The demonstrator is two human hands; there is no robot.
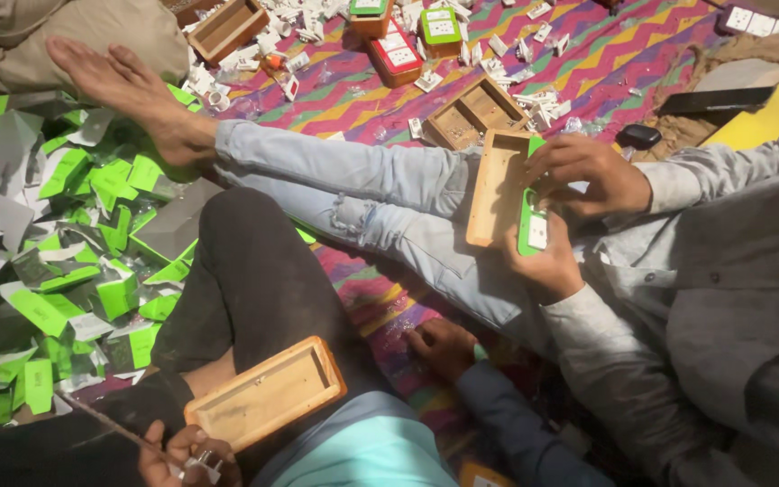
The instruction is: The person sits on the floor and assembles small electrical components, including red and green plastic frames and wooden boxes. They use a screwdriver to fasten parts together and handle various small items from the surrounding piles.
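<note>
One shallow, pale wooden tray (268, 392) is resting on my knee, just beside my left grip (187, 454), which is pinching a small white part (202, 464); whether my right grip (442, 347) is closing, I cannot tell.

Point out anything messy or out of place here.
Torn green-and-white cartons lie heaped and crumpled on the left. Small white parts are scattered loose across the striped mat at the top, outside the wooden trays. The left hand pinches one small piece.

Green and white cartons (74, 261) heaped left; zigzag mat (606, 54) strewn with small white parts (534, 108); co-worker's outstretched leg (353, 194) across it.
</note>
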